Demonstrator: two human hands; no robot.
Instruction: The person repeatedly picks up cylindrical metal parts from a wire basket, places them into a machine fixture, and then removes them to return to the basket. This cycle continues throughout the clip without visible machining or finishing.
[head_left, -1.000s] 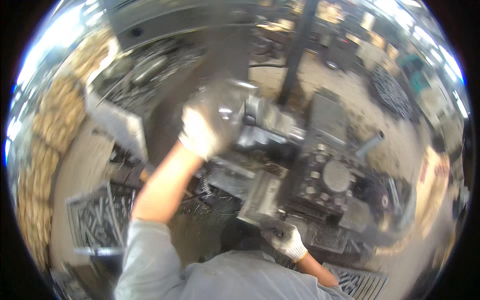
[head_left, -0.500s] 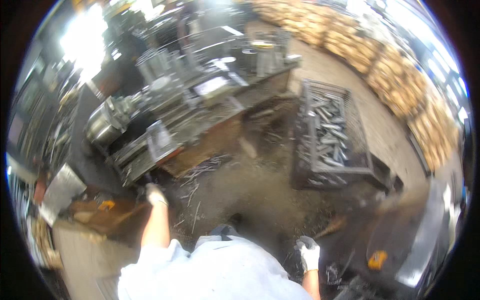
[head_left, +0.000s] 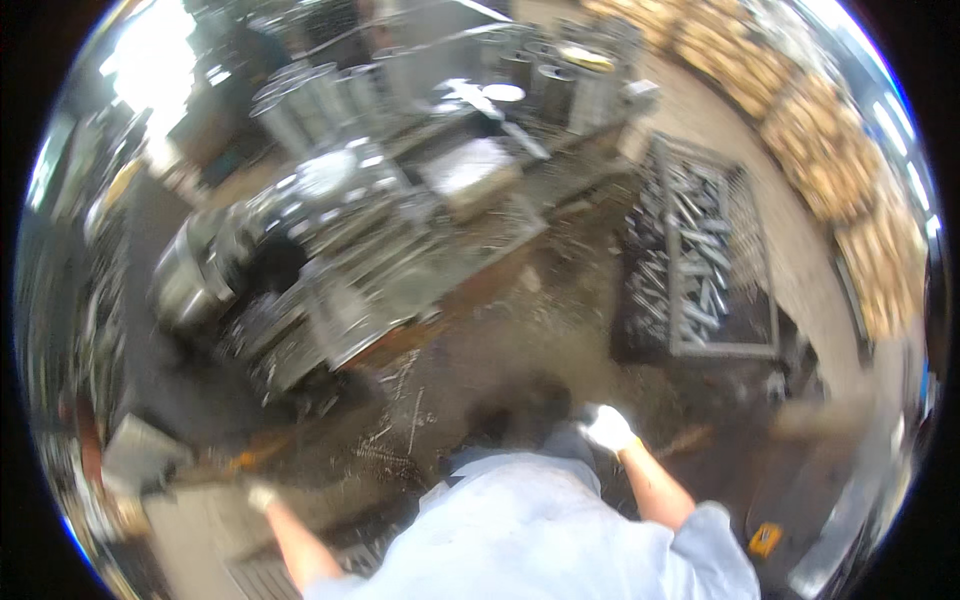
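My left hand (head_left: 262, 497), in a white work glove, hangs low at the left, apart from the machine. Its fingers are smeared by motion, so whether it holds anything does not show. In front of my body is my right hand (head_left: 607, 429), in a white glove with darker fingertips. Blur hides how its fingers are set. Ahead stands a lathe-like metal machine (head_left: 370, 290) with a round chuck (head_left: 195, 270) at its left end. A mesh crate (head_left: 720, 350) of short metal pieces (head_left: 705, 270) stands beyond my right hand.
Upright metal cylinders (head_left: 320, 105) stand behind the machine. Thin metal shavings (head_left: 400, 395) litter the dark floor below it. A yellow object (head_left: 765, 540) lies at the lower right. Stacked tan bundles (head_left: 815, 145) line the far right. A grey metal sheet (head_left: 145, 455) is at the left.
My left hand has drawn back from the machine's lower left end. The right hand has swung forward and inward, in front of my body. The whole view has shifted and turned.
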